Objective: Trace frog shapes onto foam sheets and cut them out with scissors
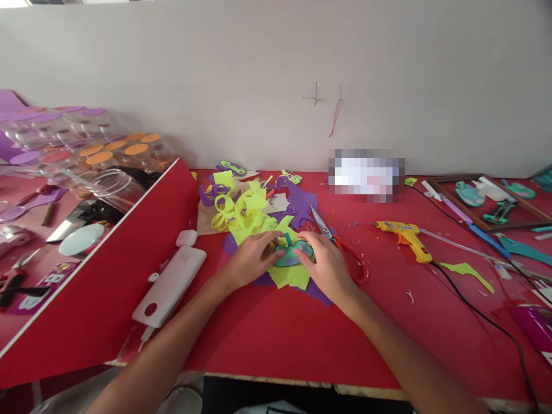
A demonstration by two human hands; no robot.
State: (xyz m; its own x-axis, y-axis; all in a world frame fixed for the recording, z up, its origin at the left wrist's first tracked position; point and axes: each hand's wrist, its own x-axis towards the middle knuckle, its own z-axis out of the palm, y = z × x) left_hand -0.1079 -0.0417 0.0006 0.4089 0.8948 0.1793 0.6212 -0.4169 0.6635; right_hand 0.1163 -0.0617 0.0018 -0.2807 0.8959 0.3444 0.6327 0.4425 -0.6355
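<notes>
My left hand [252, 259] and right hand [325, 264] press a teal foam piece [291, 254] between their fingertips on the red bench [267, 333]. Yellow and purple scraps [254, 210] crowd behind it; red-handled scissors [340, 244] lie beside my right hand, a yellow glue gun [407, 236] farther right.

Person, head view: two bare forearms, no sleeves in view up to the bottom edge of the frame. Left hand [251, 259] and right hand [326, 265]: no gloves, and no rings, watch, bracelets or wristbands to be seen on fingers or wrists. Fingernails look short and unpainted, though they are small in the frame; no marks, plasters or tape show on either forearm, and no clothing can be made out with certainty.
</notes>
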